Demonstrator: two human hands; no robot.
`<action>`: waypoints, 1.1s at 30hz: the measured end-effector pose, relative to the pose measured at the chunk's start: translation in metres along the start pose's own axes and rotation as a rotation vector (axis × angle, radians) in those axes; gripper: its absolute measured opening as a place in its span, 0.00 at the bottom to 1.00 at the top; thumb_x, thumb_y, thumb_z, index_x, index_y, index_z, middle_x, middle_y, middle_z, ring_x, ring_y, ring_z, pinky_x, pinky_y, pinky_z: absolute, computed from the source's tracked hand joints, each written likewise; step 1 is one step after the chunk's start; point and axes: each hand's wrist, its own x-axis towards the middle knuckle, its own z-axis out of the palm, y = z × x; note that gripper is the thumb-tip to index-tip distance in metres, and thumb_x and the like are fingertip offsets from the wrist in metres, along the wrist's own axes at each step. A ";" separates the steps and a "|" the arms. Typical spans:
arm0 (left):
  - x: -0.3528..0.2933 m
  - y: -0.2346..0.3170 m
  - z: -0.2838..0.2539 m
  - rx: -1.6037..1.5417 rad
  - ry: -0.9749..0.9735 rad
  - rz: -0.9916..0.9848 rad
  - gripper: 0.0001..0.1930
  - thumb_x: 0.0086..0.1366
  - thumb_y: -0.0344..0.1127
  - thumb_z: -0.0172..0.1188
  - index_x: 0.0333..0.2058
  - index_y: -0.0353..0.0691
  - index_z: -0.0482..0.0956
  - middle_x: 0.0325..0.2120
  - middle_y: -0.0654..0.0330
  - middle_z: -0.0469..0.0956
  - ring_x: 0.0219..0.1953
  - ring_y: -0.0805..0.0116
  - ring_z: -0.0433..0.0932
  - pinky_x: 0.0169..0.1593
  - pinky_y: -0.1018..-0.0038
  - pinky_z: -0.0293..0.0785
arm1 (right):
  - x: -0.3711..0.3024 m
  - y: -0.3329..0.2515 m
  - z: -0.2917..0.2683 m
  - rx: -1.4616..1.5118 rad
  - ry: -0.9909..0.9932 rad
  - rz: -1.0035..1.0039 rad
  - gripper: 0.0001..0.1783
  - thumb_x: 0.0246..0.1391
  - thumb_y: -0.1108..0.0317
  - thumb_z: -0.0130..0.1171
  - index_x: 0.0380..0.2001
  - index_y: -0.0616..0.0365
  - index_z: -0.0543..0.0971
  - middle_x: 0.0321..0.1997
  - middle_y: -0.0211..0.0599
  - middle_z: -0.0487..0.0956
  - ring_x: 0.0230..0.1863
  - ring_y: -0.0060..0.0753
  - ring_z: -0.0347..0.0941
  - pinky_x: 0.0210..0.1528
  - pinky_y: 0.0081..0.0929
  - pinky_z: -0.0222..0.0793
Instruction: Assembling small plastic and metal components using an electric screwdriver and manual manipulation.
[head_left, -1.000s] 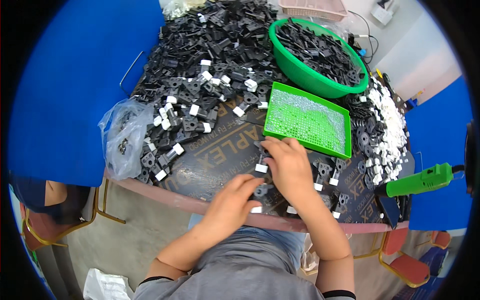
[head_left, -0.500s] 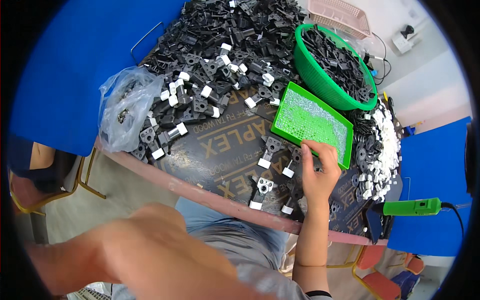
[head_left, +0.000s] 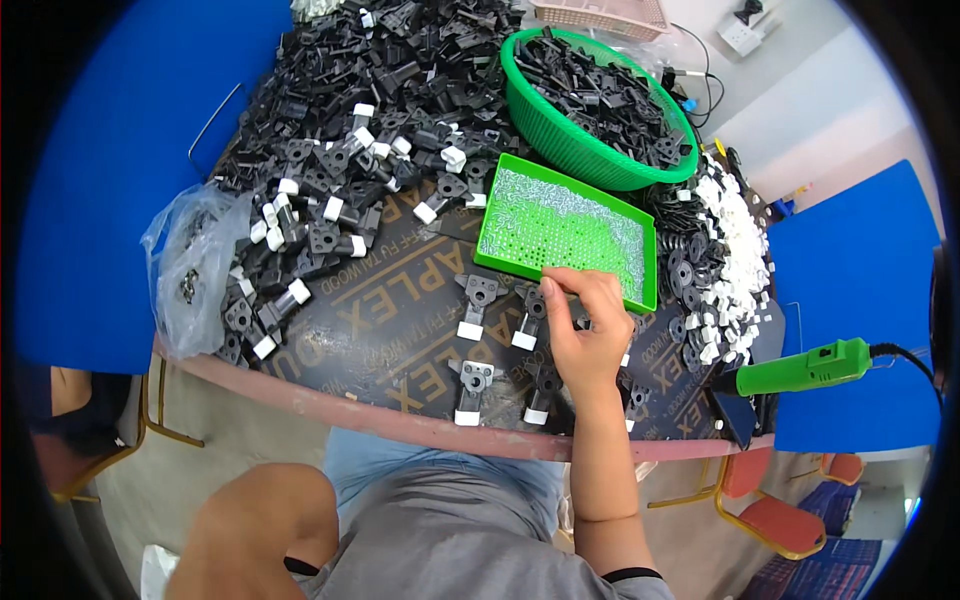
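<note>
My right hand (head_left: 588, 325) is at the near edge of a green tray (head_left: 652, 260), thumb and forefinger pinched together. Whatever sits between those fingertips is too small to make out. Tiny silver pieces that look like screws (head_left: 540, 195) cover much of the tray's dotted bottom. Close to this hand, black plastic parts with white end caps lie in rows, among them one part (head_left: 472, 390) with a light-coloured face and another black part (head_left: 480, 292) beyond it. My left arm (head_left: 265, 510) is bent at the lower left, its hand out of the picture.
A big heap of black parts (head_left: 400, 70) covers the far side. Behind the tray stands a green basket (head_left: 580, 155) of black pieces. White caps (head_left: 730, 260) pile up at right, near a green corded power tool (head_left: 805, 368). A clear plastic bag (head_left: 185, 240) lies left.
My left arm has drawn back toward the lower left, its blurred forearm no longer across my lap. The whole view has shifted; my right hand stays pinched at the tray's near edge.
</note>
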 end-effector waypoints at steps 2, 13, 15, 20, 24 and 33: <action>-0.007 0.002 0.000 0.174 -0.247 -0.117 0.25 0.76 0.50 0.46 0.52 0.31 0.76 0.31 0.52 0.81 0.20 0.74 0.74 0.20 0.80 0.62 | -0.001 -0.004 0.003 0.016 -0.028 0.024 0.06 0.51 0.78 0.68 0.34 0.60 0.85 0.31 0.35 0.83 0.35 0.32 0.76 0.41 0.27 0.71; -0.007 -0.026 -0.011 0.559 0.589 0.166 0.08 0.75 0.41 0.48 0.38 0.47 0.72 0.20 0.57 0.72 0.14 0.64 0.68 0.19 0.71 0.67 | -0.002 -0.002 0.006 -0.011 -0.043 -0.005 0.05 0.56 0.76 0.66 0.37 0.62 0.84 0.30 0.35 0.82 0.33 0.27 0.76 0.41 0.23 0.70; 0.006 -0.034 -0.016 0.377 0.527 0.199 0.12 0.76 0.43 0.47 0.39 0.43 0.74 0.23 0.58 0.74 0.17 0.65 0.70 0.21 0.72 0.68 | 0.000 -0.004 0.010 0.007 -0.076 -0.009 0.05 0.56 0.76 0.66 0.37 0.62 0.84 0.30 0.34 0.81 0.33 0.25 0.76 0.40 0.22 0.70; 0.046 -0.092 -0.048 -0.127 0.330 0.258 0.21 0.78 0.47 0.43 0.42 0.35 0.78 0.30 0.58 0.78 0.25 0.66 0.76 0.27 0.74 0.71 | -0.003 0.003 0.006 -0.005 -0.039 0.066 0.05 0.57 0.78 0.64 0.38 0.63 0.84 0.31 0.33 0.80 0.33 0.22 0.76 0.41 0.20 0.69; 0.061 -0.136 -0.015 -0.344 0.345 0.245 0.29 0.79 0.51 0.40 0.44 0.27 0.79 0.37 0.52 0.80 0.36 0.60 0.80 0.37 0.69 0.75 | -0.008 -0.002 0.006 0.022 -0.062 0.116 0.05 0.58 0.77 0.64 0.38 0.63 0.84 0.30 0.33 0.80 0.33 0.22 0.76 0.40 0.20 0.68; -0.011 -0.060 -0.006 -0.141 0.866 -0.510 0.17 0.73 0.45 0.54 0.35 0.35 0.79 0.27 0.57 0.78 0.33 0.63 0.79 0.39 0.67 0.75 | -0.007 0.001 0.003 0.024 -0.027 0.096 0.05 0.58 0.78 0.64 0.38 0.64 0.84 0.30 0.34 0.80 0.32 0.23 0.77 0.40 0.20 0.69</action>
